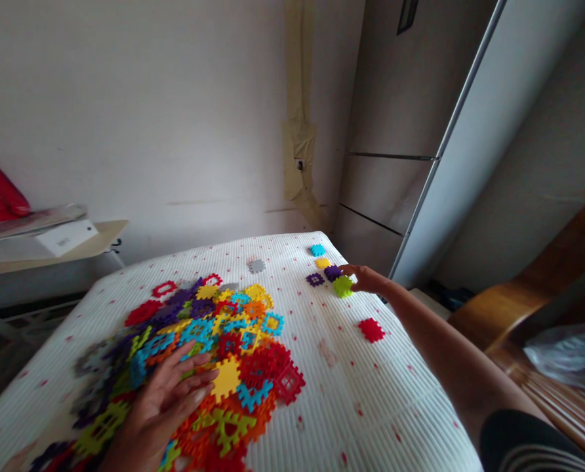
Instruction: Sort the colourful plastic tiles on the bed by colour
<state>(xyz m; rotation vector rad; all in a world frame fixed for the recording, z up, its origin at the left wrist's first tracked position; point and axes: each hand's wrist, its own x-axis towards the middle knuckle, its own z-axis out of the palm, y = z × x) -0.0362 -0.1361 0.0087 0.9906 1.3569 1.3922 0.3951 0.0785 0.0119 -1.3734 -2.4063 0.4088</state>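
Note:
A heap of flat, toothed plastic tiles (208,341) in many colours lies on a white ribbed mat (371,406). My left hand (167,393) rests flat on the heap's near side, fingers stretched out, fingertips beside a yellow tile (226,378). My right hand (364,278) reaches to the far right corner, fingers closed on a green tile (342,286). Next to it lie a purple block (332,272), a purple frame tile (315,279), a yellow tile (322,263) and a blue tile (317,250).
A lone red tile (372,330) lies right of the heap, a grey one (256,265) at the back. A low table with a white box (66,237) stands left. A wooden piece of furniture (533,308) and a plastic bag (568,357) are at right.

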